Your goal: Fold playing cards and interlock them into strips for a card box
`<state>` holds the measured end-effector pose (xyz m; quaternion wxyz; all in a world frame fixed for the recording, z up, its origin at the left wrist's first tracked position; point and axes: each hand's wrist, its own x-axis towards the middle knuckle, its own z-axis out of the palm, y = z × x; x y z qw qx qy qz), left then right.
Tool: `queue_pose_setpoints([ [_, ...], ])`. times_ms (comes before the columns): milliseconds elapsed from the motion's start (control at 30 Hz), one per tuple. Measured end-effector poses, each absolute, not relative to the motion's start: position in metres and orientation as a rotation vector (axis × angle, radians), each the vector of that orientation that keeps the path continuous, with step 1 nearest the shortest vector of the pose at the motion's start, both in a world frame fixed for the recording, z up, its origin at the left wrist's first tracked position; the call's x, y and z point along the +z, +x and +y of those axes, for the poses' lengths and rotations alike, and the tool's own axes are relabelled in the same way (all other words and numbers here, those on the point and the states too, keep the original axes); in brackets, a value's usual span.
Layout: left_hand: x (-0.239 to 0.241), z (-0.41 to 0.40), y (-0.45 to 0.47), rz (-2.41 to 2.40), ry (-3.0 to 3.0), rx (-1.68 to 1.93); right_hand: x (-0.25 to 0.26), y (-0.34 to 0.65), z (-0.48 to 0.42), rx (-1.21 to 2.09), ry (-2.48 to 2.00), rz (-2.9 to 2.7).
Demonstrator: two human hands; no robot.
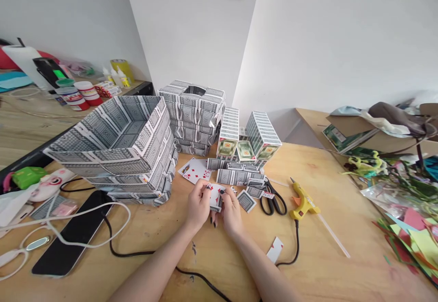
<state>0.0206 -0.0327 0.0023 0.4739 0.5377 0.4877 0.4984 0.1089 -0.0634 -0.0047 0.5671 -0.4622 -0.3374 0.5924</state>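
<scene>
Both my hands meet over the wooden table [335, 265] and pinch a small folded playing card [215, 195] between them. My left hand [197, 207] grips its left side and my right hand [231, 211] its right side, fingers closed. Just beyond them lie face-up diamond cards [195, 170] and several folded card pieces [239, 176]. A big open box built of card backs [116, 144] stands to the left. A smaller card-built box [193, 110] and stacked card packs [246, 137] stand behind.
Black scissors [273, 200] and a yellow glue gun [303, 203] with its black cord [294, 247] lie right of my hands. One loose card [275, 249] lies near my right forearm. A phone [73, 233] and white cable [68, 222] lie at left. Paper scraps [410, 233] crowd the right edge.
</scene>
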Motion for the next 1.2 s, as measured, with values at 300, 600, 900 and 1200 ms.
queue_pose_setpoints([
  [300,0.000,-0.032,0.022,1.178,1.320,1.226,-0.004,0.113,-0.062,1.415,-1.042,-0.771],
  [600,-0.001,-0.034,0.023,1.148,1.314,1.268,-0.002,0.114,-0.060,1.413,-0.993,-0.747],
  [900,0.001,-0.033,0.025,1.060,1.100,1.211,0.000,0.114,-0.061,1.382,-1.013,-0.785],
  [1200,0.009,-0.033,0.025,1.048,0.989,1.127,0.002,0.112,-0.062,1.342,-1.012,-0.831],
])
